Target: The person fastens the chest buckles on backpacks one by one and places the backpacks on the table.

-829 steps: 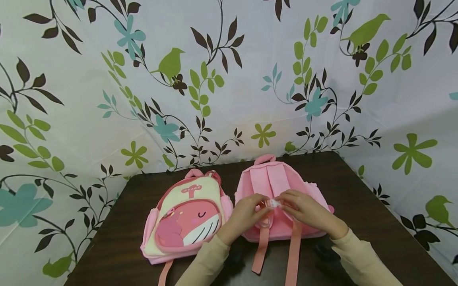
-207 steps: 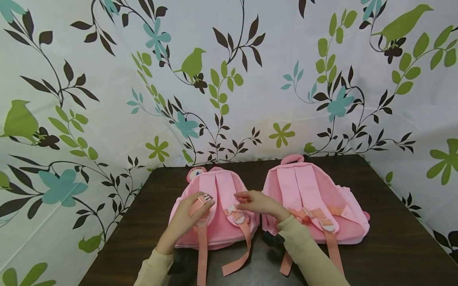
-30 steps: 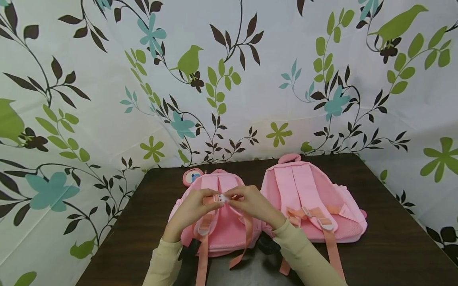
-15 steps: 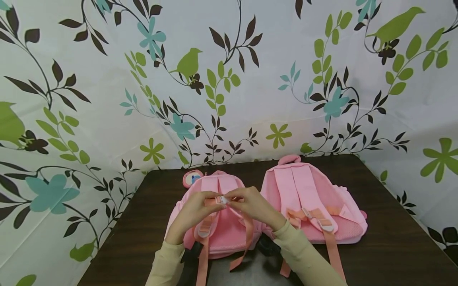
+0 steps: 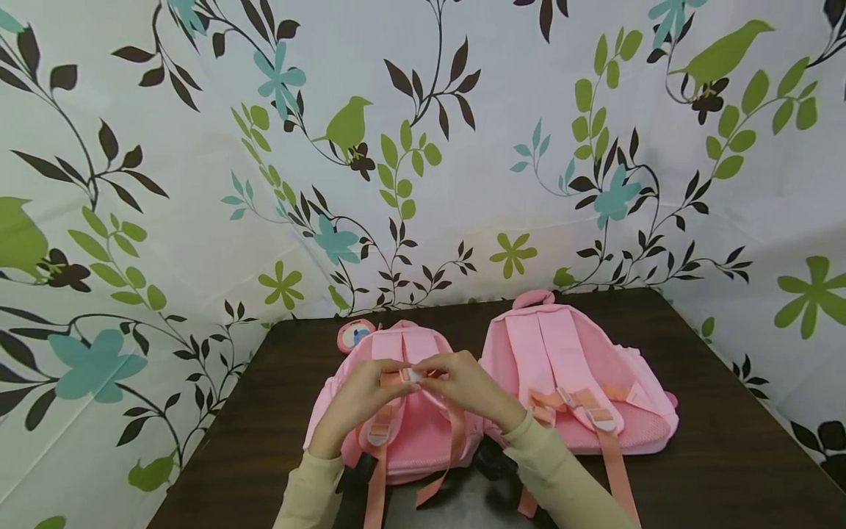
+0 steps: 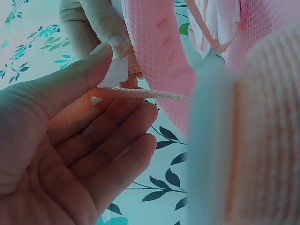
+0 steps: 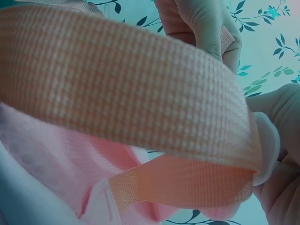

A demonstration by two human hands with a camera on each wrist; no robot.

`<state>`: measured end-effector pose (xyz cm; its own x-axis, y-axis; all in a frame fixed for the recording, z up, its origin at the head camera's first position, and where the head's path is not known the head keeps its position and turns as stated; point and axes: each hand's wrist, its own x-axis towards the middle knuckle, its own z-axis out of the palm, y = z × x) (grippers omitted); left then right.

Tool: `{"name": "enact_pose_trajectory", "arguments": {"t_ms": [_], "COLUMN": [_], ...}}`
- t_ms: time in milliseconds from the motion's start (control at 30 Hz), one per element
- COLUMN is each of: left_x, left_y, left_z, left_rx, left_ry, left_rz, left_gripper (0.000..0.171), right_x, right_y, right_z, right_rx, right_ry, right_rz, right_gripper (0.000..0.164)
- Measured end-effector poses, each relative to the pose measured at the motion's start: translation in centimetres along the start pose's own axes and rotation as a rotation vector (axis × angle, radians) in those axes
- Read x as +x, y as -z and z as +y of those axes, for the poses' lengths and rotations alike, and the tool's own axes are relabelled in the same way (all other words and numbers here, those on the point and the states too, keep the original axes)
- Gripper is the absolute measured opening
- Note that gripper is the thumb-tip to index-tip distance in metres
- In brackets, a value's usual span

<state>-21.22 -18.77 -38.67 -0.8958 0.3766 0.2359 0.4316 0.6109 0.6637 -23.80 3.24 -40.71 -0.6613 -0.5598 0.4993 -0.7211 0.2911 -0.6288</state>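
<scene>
Over the left pink backpack [image 5: 429, 441], whose back panel and straps face up, both hands meet at a white buckle [image 5: 413, 375] on the orange chest strap. My left hand [image 5: 360, 389] pinches the strap and the buckle's left end between thumb and fingers. From the other side, my right hand [image 5: 471, 383] pinches the buckle's right end. Up close in the left wrist view, the white buckle [image 6: 116, 74] sits between the two thumbs, partly hidden by fingers. A wide orange strap [image 7: 131, 89] crosses the right wrist view in front of the hands.
A second pink backpack [image 5: 634, 400] lies to the right, straps up, its orange chest strap [image 5: 562, 398] joined by a buckle. A round pink charm [image 5: 355, 336] sits behind the left backpack. Loose strap ends hang toward the front of the dark table [image 5: 231, 441]; a patterned cloth stands behind.
Earlier the left backpack lay front up while both hands worked at the right one's buckle. Since then it was turned over; the hands hold its buckle, and its halves have drawn closer together.
</scene>
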Motion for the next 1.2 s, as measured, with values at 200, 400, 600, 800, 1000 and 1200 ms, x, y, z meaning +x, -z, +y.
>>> {"name": "enact_pose_trajectory", "arguments": {"t_ms": [200,400,600,800,1000,1200], "left_x": [0.0,0.0,-0.1,-0.3,-0.4,-0.8], "left_y": [0.1,0.6,0.9,1.1,1.2,1.4], "left_z": [0.1,0.4,0.5,0.8,0.9,0.5], "left_rx": [-0.011,-0.008,-0.001,0.024,0.039,0.029], "left_ry": [-0.01,-0.036,-0.042,-0.017,-0.017,-0.033], "left_rz": [-0.009,-0.025,-0.024,0.006,0.022,-0.002], "left_gripper": [0.033,0.029,0.023,0.023,0.026,0.025], "right_x": [0.0,0.1,0.2,0.2,0.2,0.2], "right_y": [0.0,0.1,-0.2,-0.5,-0.9,-1.3], "right_z": [0.0,0.0,-0.1,-0.3,0.1,0.3], "right_rx": [0.013,0.057,0.073,0.086,0.097,0.075], "right_ry": [0.014,0.007,-0.06,-0.132,-0.181,-0.196], "right_rz": [0.001,-0.001,0.001,-0.017,-0.045,-0.055], "right_gripper": [0.02,0.021,0.024,0.022,0.025,0.023]}}
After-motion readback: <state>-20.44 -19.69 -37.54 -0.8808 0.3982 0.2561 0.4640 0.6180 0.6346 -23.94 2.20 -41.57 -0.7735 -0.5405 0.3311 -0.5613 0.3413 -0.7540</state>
